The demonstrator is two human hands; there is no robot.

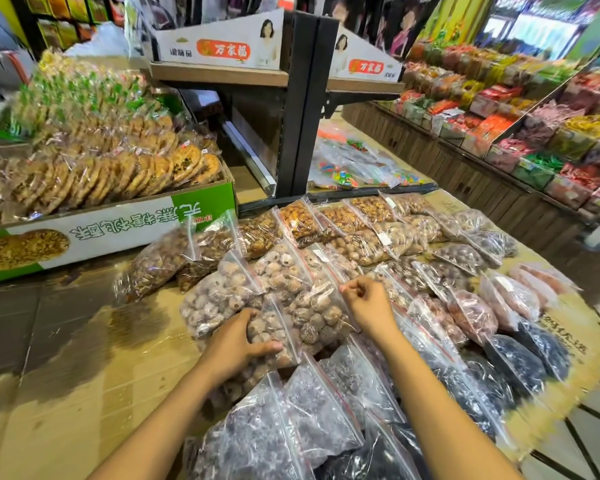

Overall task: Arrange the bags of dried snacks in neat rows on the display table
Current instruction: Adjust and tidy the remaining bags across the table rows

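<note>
Clear zip bags of dried snacks lie in slanted rows on the cardboard-covered display table [84,393]. My left hand [238,339] grips the lower left side of a bag of brown dried mushrooms [312,317]. My right hand [368,304] pinches that same bag's top right edge near its red zip strip. Bags of pale round dried pieces [219,296] lie just left of it. Dark, nearly black bags [312,407] overlap in front of my arms. Bags of nuts [302,220] fill the far rows.
A green and white carton of wrapped round biscuits [94,230] stands at the left on the table. A black shelf post [302,109] rises behind the bags. Sloped shelves of colourful packets [520,126] run along the right. Bare cardboard lies at the front left.
</note>
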